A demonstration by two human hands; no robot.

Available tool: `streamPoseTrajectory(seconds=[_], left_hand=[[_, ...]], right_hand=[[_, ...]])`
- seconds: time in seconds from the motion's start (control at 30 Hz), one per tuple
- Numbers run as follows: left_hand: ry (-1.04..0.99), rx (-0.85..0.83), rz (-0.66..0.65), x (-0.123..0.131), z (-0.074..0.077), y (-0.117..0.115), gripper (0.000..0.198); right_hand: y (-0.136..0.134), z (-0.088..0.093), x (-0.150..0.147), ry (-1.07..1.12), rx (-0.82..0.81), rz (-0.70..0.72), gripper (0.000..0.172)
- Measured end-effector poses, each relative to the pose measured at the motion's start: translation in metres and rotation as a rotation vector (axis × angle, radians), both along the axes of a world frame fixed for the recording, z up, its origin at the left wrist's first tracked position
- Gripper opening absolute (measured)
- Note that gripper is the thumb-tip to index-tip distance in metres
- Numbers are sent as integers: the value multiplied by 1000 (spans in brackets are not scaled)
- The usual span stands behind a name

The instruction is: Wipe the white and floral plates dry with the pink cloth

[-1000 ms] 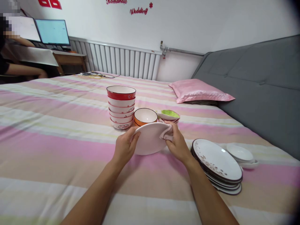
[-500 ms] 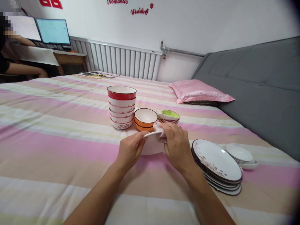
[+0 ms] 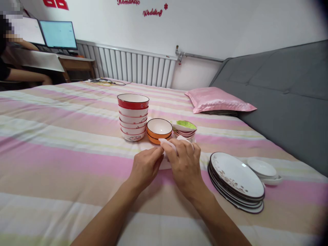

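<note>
The fingers of the left hand (image 3: pixel 146 166) are bent and closed on the left side of a white plate (image 3: pixel 165 165), the exact contact being partly covered by the thumb. By the curled fingers of the right hand (image 3: pixel 185 163), a pale pink cloth (image 3: pixel 167 142) is gripped and pressed over the plate's upper part. The plate is held between the two hands, above the bed (image 3: pixel 159 229); only a small lower portion is left exposed, the rest being hidden by fingers and cloth.

Just beyond the hands, two orange bowls (image 3: pixel 159 131) with white interiors are nested one in the other. To their left, a tall stack of bowls (image 3: pixel 133 118) is topped by one with a red outer wall and a dark rim; patterned white bowls are seen beneath it. To their right, small dishes (image 3: pixel 185 126) are piled, the uppermost being marked with green inside.

To the right of the right hand, a stack of dark-rimmed plates (image 3: pixel 237 176) is placed, a floral pattern being borne by the top one. Beside it, small white dishes (image 3: pixel 262 168) are stacked.

Farther out, a pink pillow (image 3: pixel 217 98) is set near a grey headboard (image 3: pixel 279 82), and cables (image 3: pixel 107 82) are gathered at the bed's far edge. Behind it, a white radiator (image 3: pixel 128 65) is mounted along the wall. At far left, a seated person (image 3: pixel 28 75) is partly shown near two monitors (image 3: pixel 58 35).
</note>
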State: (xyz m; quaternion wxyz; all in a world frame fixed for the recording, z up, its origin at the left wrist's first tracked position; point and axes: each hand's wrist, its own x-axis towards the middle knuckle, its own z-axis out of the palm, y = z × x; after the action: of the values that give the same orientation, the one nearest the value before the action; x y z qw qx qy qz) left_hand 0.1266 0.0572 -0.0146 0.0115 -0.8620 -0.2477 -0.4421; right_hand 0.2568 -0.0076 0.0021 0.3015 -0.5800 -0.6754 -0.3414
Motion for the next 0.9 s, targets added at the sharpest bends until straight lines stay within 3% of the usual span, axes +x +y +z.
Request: streamPoseTrajectory(seconds=[0.13,0.3,0.47,0.57,0.77,0.9], left_hand=[[10,5,-11,0,1,-1,23],[-12,-125,-41,-2,-3,2,21],[-38,-283,-11,-4,-4,6,24],[-52,-320,16,-5,-3,8,25],[-80,-343,65,-6,-5,10,26],[-109,-366,50,-6,-5,10,26]], right_hand=[[-1,0,-1,5,-8,8,25],[3,-1,11,95,-32,11,31],[11,-6,33,360,-124,33,47],[20,-17,47,545,-174,119,52],[35,-38,65,874,-269,255,43],[34,-36,64,890,-257,296,43]])
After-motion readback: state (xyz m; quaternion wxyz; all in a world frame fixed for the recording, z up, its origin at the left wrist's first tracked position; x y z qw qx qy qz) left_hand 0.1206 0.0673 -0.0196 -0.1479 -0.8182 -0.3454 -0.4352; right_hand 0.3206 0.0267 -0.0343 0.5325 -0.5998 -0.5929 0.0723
